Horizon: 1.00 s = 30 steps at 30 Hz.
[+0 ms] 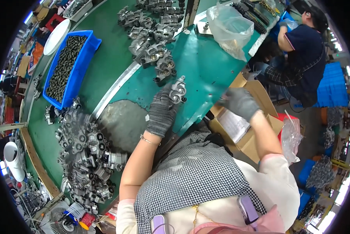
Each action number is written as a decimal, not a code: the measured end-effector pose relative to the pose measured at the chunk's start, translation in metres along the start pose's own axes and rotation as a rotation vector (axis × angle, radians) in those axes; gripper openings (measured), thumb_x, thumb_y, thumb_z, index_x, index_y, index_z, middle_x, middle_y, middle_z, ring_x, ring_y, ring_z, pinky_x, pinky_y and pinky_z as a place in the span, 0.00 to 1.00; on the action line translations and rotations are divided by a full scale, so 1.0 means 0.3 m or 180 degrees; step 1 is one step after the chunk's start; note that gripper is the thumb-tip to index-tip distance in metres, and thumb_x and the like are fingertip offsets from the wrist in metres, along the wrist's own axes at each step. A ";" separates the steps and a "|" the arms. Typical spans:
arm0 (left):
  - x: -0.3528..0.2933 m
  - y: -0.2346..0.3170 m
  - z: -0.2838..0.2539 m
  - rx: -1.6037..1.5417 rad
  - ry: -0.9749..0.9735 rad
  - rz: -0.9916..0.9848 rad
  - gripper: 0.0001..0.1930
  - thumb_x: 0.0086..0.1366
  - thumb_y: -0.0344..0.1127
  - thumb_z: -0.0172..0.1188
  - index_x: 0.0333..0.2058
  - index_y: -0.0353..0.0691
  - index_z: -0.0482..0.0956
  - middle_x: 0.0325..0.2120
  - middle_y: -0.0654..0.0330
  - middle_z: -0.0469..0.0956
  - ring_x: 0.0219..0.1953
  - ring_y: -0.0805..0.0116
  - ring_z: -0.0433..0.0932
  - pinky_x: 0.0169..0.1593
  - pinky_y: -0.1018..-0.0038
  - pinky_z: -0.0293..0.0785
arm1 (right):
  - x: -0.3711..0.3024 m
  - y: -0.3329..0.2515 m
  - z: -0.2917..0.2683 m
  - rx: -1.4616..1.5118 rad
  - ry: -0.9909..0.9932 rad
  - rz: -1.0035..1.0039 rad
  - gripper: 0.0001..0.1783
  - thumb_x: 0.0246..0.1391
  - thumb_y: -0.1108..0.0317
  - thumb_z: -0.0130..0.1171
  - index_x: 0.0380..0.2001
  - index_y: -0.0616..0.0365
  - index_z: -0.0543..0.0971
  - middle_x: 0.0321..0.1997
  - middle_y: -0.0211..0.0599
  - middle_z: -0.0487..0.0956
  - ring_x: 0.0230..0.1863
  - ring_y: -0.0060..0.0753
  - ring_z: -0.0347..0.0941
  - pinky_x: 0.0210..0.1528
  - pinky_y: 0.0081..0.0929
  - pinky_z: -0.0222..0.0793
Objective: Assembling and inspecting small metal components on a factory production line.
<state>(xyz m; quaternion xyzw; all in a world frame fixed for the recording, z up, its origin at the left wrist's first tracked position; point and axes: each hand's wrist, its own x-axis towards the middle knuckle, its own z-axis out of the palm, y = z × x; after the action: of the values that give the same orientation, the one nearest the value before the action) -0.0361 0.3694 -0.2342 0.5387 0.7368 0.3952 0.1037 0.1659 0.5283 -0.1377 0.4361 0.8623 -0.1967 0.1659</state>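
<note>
Knit-gloved left hand (162, 111) clamps a lobed metal casting (178, 92), right hand (242, 103) too blurred to tell.

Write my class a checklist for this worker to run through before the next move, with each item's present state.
1. Metal part held by the left hand: ok, it sits at the fingers.
2. Both hands gloved: ok, dark grey gloves.
3. Right hand free of any load: cannot tell, its fingers are blurred.
4. Cardboard box open: ok, flaps spread.
5. Box bare inside: not ok, a pale sheet lies in it.
6. Small dark parts inside the blue bin: ok.
</note>
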 end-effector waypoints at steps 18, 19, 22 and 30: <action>0.042 -0.036 0.022 0.0350 0.0522 0.0722 0.27 0.50 0.33 0.60 0.52 0.42 0.69 0.48 0.40 0.70 0.40 0.44 0.74 0.43 0.57 0.72 | 0.264 -0.318 -0.029 0.0562 -0.0159 -0.1080 0.12 0.47 0.58 0.58 0.30 0.55 0.79 0.26 0.44 0.79 0.30 0.43 0.76 0.35 0.35 0.72; 0.047 -0.031 0.026 0.0486 0.0392 0.0715 0.26 0.50 0.32 0.59 0.51 0.42 0.71 0.48 0.39 0.70 0.40 0.44 0.74 0.43 0.57 0.72 | 0.279 -0.303 -0.029 0.0556 -0.0163 -0.1083 0.12 0.47 0.58 0.58 0.30 0.55 0.79 0.26 0.44 0.79 0.30 0.43 0.76 0.35 0.35 0.72; 0.060 -0.020 0.021 0.0753 0.0123 0.0701 0.23 0.50 0.31 0.59 0.48 0.43 0.73 0.48 0.37 0.69 0.39 0.44 0.74 0.42 0.58 0.73 | 0.335 -0.258 0.004 0.1095 0.0063 -0.1164 0.11 0.47 0.60 0.59 0.30 0.55 0.79 0.24 0.42 0.79 0.28 0.40 0.76 0.34 0.32 0.71; 0.065 -0.028 -0.020 0.0817 -0.0038 0.0516 0.19 0.50 0.30 0.58 0.44 0.40 0.76 0.47 0.37 0.70 0.38 0.47 0.76 0.40 0.60 0.74 | 0.340 -0.207 -0.045 0.1305 0.0297 -0.0728 0.14 0.46 0.59 0.59 0.35 0.54 0.80 0.28 0.44 0.80 0.32 0.41 0.78 0.39 0.33 0.73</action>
<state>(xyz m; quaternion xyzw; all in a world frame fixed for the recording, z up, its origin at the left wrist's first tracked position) -0.0532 0.3828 -0.2307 0.6077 0.7346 0.3017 0.0061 0.0560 0.5713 -0.1605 0.3688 0.8549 -0.3648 0.0105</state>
